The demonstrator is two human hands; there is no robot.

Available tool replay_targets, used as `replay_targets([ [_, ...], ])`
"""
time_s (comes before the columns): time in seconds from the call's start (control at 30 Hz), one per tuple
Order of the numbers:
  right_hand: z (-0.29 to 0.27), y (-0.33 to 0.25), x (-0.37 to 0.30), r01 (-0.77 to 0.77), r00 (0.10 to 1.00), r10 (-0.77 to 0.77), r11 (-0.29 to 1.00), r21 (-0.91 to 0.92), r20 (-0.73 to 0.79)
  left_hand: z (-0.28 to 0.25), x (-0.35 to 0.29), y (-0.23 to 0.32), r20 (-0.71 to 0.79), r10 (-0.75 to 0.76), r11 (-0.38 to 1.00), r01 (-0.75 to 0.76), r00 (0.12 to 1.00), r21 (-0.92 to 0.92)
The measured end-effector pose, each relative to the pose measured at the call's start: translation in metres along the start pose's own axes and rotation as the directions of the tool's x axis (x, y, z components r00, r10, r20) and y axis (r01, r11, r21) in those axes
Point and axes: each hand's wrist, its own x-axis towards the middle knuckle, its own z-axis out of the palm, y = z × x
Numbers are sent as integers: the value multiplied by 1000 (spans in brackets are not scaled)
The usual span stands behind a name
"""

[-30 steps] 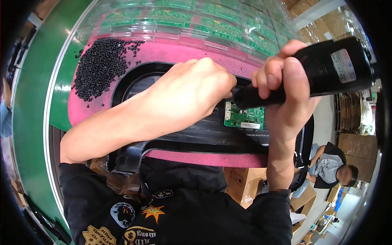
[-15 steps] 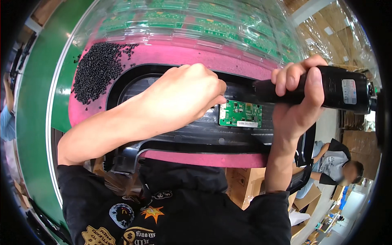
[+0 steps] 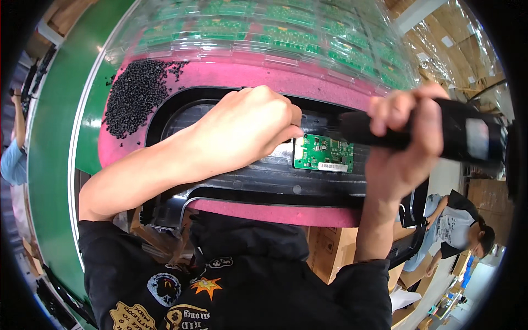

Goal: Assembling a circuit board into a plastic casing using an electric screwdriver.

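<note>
A green circuit board (image 3: 323,153) with a white connector and a white label lies in a long black plastic housing (image 3: 247,184). At the board's upper left corner is my left hand (image 3: 256,124), its thumb and fingers pinched together; what they hold, if anything, is hidden. My right hand (image 3: 410,124) is wrapped round a black electric screwdriver (image 3: 467,132), blurred by motion. The tool lies nearly level, its narrower end over the housing just above the board's right part. Its tip does not show clearly.
The housing rests on a pink mat (image 3: 275,213). A heap of small black screws (image 3: 135,96) covers the mat's far left. Clear plastic trays of green circuit boards (image 3: 286,36) stand at the back. Cardboard boxes (image 3: 330,247) are below the mat. Another person (image 3: 456,225) is at the right.
My right hand and the screwdriver have shifted slightly right and blurred. My left hand stays at the board's corner, moved only a little. The person at the right has moved.
</note>
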Motion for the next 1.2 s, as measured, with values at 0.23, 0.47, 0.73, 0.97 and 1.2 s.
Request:
replay_targets([
  [0.23, 2, -6, -2, 76, 996, -87, 946, 314, 20, -1, -2, 1, -27, 13, 1000, -14, 1000, -27],
  [0.47, 4, -23, -6, 94, 994, -64, 913, 398, -88, 2, 3, -1, -71, 84, 976, -96, 994, -194],
  [0.73, -2, -27, -7, 63, 998, -58, 900, 432, -25, -4, 5, 5, -35, 27, 960, -36, 999, -276],
  [0.97, -7, -23, -6, 11, 976, -115, 872, 489, 183, 1, 5, 2, 27, 124, 901, -102, 992, -422],
  [1.2, -17, -31, -5, -136, 936, 23, 943, 302, 350, 3, 5, 5, -188, 234, 938, -273, 954, -214],
])
